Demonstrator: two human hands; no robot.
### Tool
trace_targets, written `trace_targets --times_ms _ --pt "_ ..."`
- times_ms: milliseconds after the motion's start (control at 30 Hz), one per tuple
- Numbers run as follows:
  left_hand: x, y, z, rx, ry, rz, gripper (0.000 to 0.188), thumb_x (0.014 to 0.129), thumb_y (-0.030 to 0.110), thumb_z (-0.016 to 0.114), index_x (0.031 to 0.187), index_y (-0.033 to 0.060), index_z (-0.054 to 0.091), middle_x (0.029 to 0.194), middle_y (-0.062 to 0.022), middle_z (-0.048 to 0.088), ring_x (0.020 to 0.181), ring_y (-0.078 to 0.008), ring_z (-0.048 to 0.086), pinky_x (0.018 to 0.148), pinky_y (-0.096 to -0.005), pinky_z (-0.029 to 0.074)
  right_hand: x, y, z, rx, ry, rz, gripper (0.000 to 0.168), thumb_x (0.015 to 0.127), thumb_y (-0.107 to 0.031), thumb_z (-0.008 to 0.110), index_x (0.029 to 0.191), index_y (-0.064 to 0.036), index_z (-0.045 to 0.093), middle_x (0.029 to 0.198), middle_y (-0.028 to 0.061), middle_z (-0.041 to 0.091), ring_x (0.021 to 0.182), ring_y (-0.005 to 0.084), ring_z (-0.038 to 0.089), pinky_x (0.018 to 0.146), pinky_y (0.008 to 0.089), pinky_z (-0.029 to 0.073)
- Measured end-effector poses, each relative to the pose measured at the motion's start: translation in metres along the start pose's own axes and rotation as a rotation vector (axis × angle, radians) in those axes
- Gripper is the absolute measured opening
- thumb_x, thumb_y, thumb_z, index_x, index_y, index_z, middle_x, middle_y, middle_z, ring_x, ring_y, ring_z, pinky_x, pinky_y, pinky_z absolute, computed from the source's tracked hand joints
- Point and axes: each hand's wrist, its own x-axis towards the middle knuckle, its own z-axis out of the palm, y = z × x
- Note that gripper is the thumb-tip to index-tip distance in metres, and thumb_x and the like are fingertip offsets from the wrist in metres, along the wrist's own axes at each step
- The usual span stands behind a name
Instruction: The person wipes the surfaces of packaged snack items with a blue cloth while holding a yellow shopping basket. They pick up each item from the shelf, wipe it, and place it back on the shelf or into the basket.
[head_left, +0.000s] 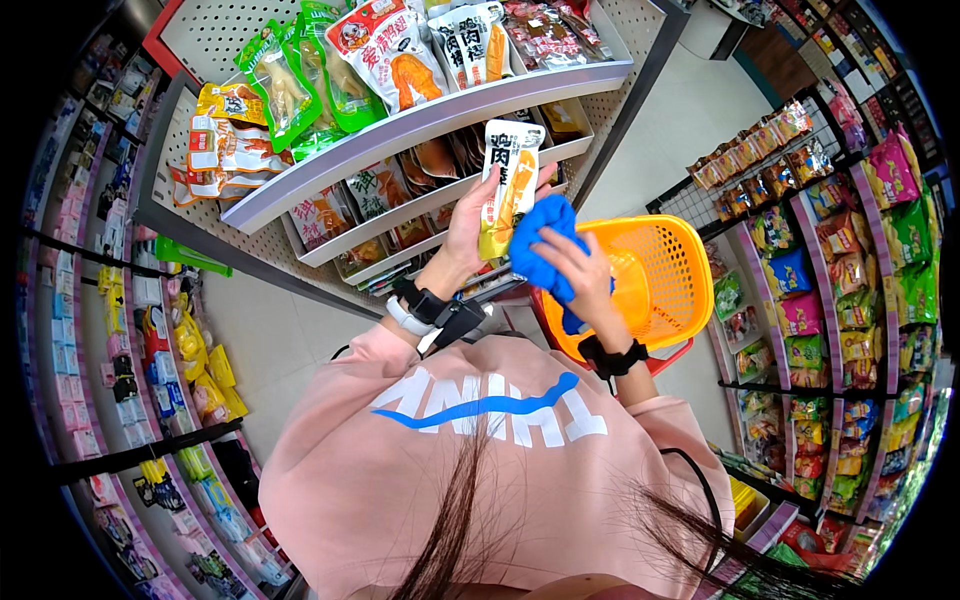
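Observation:
My left hand (469, 217) holds a white-and-yellow snack packet (512, 176) upright, with a picture of a meat stick and writing on its front. In my right hand (583, 274) is a bunched blue cloth (546, 238), close against the packet's lower right side; whether the two touch is hard to tell. Below the cloth stands a yellow plastic basket (679, 277) with perforated walls, and a yellow thing lies inside it. Just beyond my hands, the display rack's upper shelf (442, 112) bears several snack bags, among them similar white packets (472, 45) in a bin.
Lower bins (390, 232) of the rack hold more packaged snacks. At the right, curved shelves (817, 285) are full of colourful bags, with a wire rack (690, 195) of small packets behind. Left shelves (135, 315) carry boxed and hanging goods. Tiled floor (259, 315) shows between them.

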Motion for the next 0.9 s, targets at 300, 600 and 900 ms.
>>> trace_targets --times_ms 300,600,900 --pt "-0.013 0.008 0.021 0.769 0.162 0.071 0.051 0.104 0.03 0.038 0.145 0.0011 0.031 0.141 -0.0151 0.046 0.129 -0.0213 0.047 0.11 -0.0339 0.034 0.044 -0.016 -0.019 0.005 0.424 0.054 0.038 0.072 -0.004 0.069 0.109 -0.006 0.068 0.122 0.0151 0.063 0.092 0.0305 0.06 0.077 0.0383 0.045" --pt "-0.031 -0.001 -0.003 1.187 -0.138 0.119 0.051 0.103 0.021 0.04 0.149 0.0002 0.027 0.146 -0.0119 0.04 0.131 -0.0192 0.041 0.11 -0.035 0.033 0.047 -0.011 -0.015 0.383 0.377 0.163 0.048 0.068 0.01 0.068 0.113 -0.003 0.064 0.125 0.0198 0.06 0.102 0.035 0.058 0.09 0.04 0.045" --pt "-0.036 0.009 0.011 1.425 -0.392 0.278 0.047 0.103 0.029 0.039 0.145 0.0069 0.04 0.142 -0.0161 0.044 0.133 -0.0288 0.041 0.113 -0.0374 0.027 0.026 0.007 -0.009 0.621 0.389 0.619 0.03 0.083 0.002 0.066 0.113 0.0 0.063 0.12 0.0179 0.062 0.11 0.0336 0.059 0.096 0.0398 0.043"
